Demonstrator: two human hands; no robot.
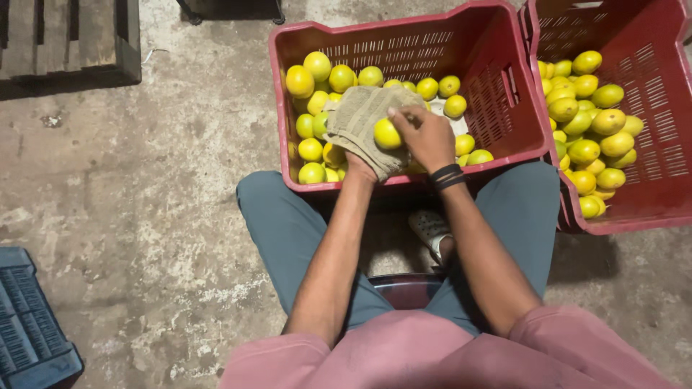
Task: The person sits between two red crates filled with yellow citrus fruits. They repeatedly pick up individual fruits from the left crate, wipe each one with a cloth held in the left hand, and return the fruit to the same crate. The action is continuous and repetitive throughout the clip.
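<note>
My left hand (pixel 358 164) is cupped under a soft, limp cloth (pixel 357 119), hidden beneath its folds, cradling a yellow fruit (pixel 387 134) over the crate (pixel 504 108) in front of me. My right hand (pixel 425 135) closes its fingers on the fruit's right side. It looks firm, smooth and rather slippery, best gripped round its middle through the cloth.

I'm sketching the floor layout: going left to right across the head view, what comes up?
Dark blue crate → wooden pallet → red crate with the cloth → second red crate.
</note>
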